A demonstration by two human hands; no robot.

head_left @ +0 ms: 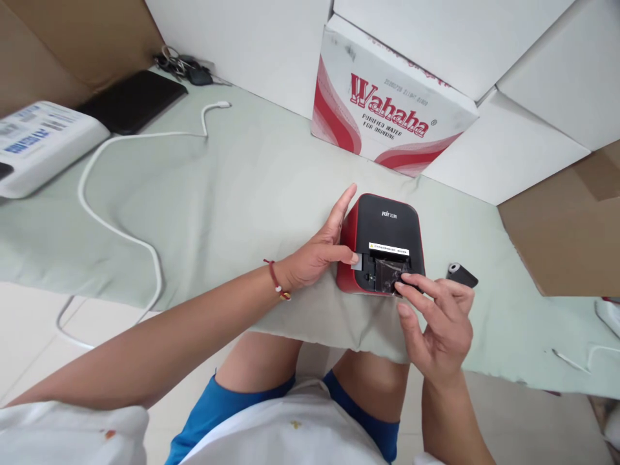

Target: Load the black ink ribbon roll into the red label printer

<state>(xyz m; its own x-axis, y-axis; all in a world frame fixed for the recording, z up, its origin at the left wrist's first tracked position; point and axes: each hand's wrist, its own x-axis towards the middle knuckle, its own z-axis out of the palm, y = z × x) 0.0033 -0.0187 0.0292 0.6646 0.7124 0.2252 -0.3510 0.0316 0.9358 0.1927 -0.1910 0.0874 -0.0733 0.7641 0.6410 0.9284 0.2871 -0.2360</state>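
Right of centre, a red-and-black device [385,226] sits between the wide-spread left hand [320,255] and loosely parted right hand [438,320]; upper right, a Wahaha carton [387,110], contents hidden.

The bare left hand [317,258] spread against the left of the boxy red-and-black plastic device [387,226]. The bare right hand [443,316] bent at its near edge.

Wears a white, short-sleeved cloth shirt [261,436] with a reddish-brown spot [110,434] on the left sleeve [68,429], plus bright blue shorts [201,410]. Above the left hand [320,253], wears a dark red cord bracelet [273,275] with a pale bead [278,290] and golden charm [285,296].
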